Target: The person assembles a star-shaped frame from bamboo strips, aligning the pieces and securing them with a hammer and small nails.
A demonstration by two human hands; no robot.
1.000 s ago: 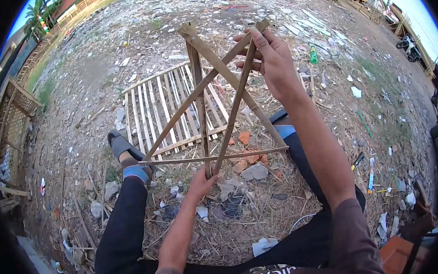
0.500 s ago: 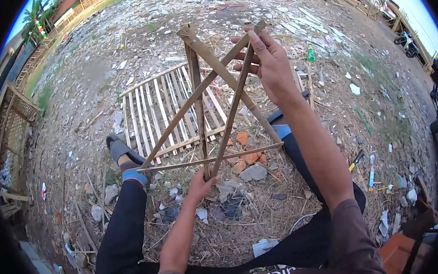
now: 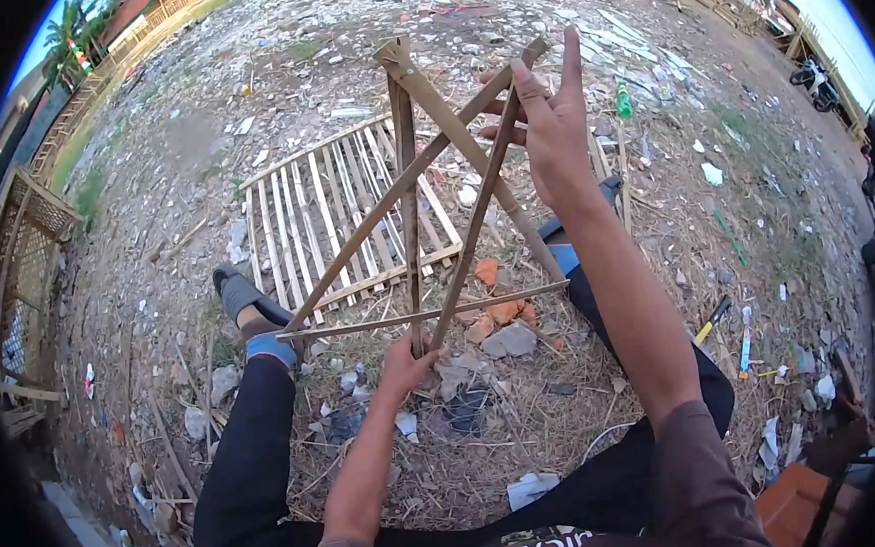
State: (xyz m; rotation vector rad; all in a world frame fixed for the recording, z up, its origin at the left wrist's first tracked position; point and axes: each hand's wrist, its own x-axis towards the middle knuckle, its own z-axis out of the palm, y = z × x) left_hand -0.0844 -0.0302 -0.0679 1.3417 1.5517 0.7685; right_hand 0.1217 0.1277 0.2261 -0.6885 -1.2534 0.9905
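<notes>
A five-pointed star frame (image 3: 470,143) made of flat wooden or bamboo strips stands upright in front of me, its strips crossing one another. My left hand (image 3: 405,369) is closed round its bottom corner, where two strips meet. At the upper right corner is my right hand (image 3: 555,131), its thumb against the strip and some fingers behind it, while the index finger points up, off the wood. The upper left corner (image 3: 394,54) is free of my hands. One side strip (image 3: 430,315) runs across, just above my left hand, between my knees.
A slatted wooden panel (image 3: 349,214) lies on the ground beyond the star. Broken orange brick pieces (image 3: 500,310) and grey stones lie between my legs. To the right are a yellow-and-black handled tool (image 3: 713,319) and a green bottle (image 3: 623,102). A lattice panel (image 3: 31,268) leans at left.
The star frame has shifted slightly to the right, with both hands on it. My right index finger has lifted off the strip and straightened upward.
</notes>
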